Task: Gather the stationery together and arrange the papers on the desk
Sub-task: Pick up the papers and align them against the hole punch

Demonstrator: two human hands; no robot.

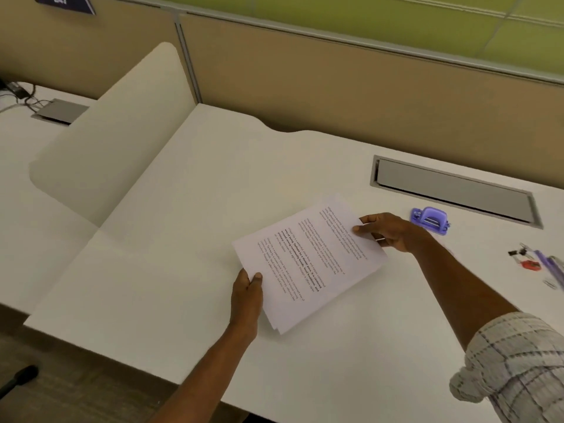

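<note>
A thin stack of printed papers [308, 264] is held over the middle of the white desk [183, 209], turned at an angle. My left hand [246, 296] grips its near left edge, thumb on top. My right hand [387, 232] pinches the far right edge, thumb on the sheet. A purple hole punch [430, 219] stands just right of my right hand. At the desk's right edge lie purple pens [549, 265], a black binder clip [515, 252], a small red item [530, 265] and paper clips [549, 283], close together and blurred.
A grey cable tray lid [451, 190] is set into the desk behind the hole punch. A white divider panel [116, 132] stands at the left. Beige partition walls [335, 80] close the back. The neighbouring desk holds a grey flap [59, 112] and cables.
</note>
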